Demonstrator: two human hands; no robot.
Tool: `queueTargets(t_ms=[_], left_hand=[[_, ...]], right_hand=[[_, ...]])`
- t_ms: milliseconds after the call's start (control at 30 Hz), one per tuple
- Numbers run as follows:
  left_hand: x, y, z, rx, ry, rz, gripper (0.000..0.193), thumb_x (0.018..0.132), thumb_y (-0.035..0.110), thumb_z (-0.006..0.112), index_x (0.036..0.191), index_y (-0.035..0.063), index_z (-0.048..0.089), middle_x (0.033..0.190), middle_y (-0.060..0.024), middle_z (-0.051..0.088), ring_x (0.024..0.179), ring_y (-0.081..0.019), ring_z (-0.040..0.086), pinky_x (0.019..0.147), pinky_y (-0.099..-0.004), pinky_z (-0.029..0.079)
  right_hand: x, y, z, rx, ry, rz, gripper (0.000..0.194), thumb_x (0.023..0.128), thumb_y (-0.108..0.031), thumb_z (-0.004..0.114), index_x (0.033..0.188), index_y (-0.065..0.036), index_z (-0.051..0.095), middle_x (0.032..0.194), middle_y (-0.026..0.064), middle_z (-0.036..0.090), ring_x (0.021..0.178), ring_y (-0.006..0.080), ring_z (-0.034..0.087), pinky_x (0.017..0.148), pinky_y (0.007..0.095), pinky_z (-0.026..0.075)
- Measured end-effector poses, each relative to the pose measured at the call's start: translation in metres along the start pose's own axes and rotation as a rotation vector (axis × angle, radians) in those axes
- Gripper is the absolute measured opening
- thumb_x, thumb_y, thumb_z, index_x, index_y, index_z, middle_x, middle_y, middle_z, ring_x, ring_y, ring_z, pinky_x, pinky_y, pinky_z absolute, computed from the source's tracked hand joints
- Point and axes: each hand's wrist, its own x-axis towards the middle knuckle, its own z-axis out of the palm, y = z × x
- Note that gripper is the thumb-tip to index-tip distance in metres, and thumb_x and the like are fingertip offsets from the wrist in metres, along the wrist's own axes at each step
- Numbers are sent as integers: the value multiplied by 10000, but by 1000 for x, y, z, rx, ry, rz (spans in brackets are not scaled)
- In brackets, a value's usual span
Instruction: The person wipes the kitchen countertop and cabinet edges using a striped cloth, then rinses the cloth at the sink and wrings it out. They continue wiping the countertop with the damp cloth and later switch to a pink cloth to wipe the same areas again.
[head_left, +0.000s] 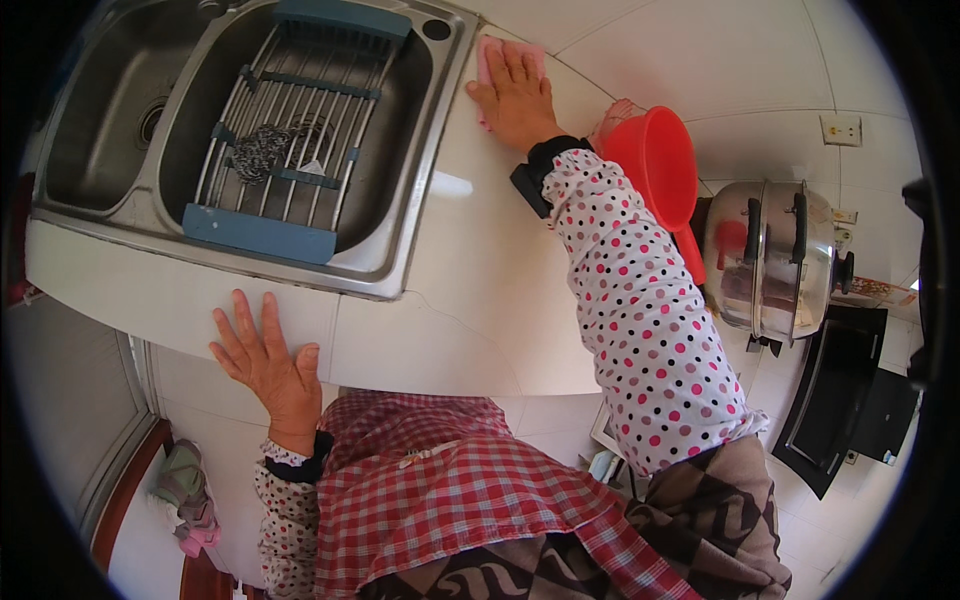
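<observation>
My right hand (516, 101) lies flat with fingers spread on a pink cloth (484, 67), pressing it to the white countertop (480, 247) by the far wall. Much of the cloth is hidden under the palm. My left hand (262, 360) holds nothing; its fingers are apart over the counter's front edge, and whether it touches the surface I cannot tell. Between the hands and to the left is a double stainless steel sink (409, 217). Across its right basin sits a blue-ended metal drying rack (259, 234), with a steel wool scourer (259, 154) showing at its bars.
Right of my right forearm stand a red plastic dipper (664, 169) and a stacked steel steamer pot (772, 259) with a lid. A wall socket (841, 130) is above them. A black range hood (832, 397) appears at the far right. Hanging gloves or cloths (187, 495) are at lower left.
</observation>
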Motion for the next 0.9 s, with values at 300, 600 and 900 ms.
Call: queueTargets(t_ms=[300,600,900], left_hand=[[1,1,-1,-12,11,16,736,1053,663,269,1581,167,397,1692,-134,242,1569,-429,100,1214,-652,-6],[-1,0,-14,-75,-47,41,688,1080,586,298,1563,108,404,1689,-156,241,1569,-442,82,1213,-652,-10],[1,-2,-18,-71,-108,51,696,1078,587,309,1573,103,387,1697,-151,220,1576,-432,53,1214,-650,-40]], right_hand=[[-82,-54,-39,7,-87,-205,843,986,-558,516,1616,-60,260,1642,218,288,1490,450,279,1150,630,281],[-280,-164,-121,243,-468,-264,849,953,-539,591,1611,-82,311,1662,212,273,1548,435,198,1240,606,136],[-215,-122,-112,63,-376,-232,792,914,-311,646,1599,-79,325,1637,228,314,1504,452,303,1161,588,327]])
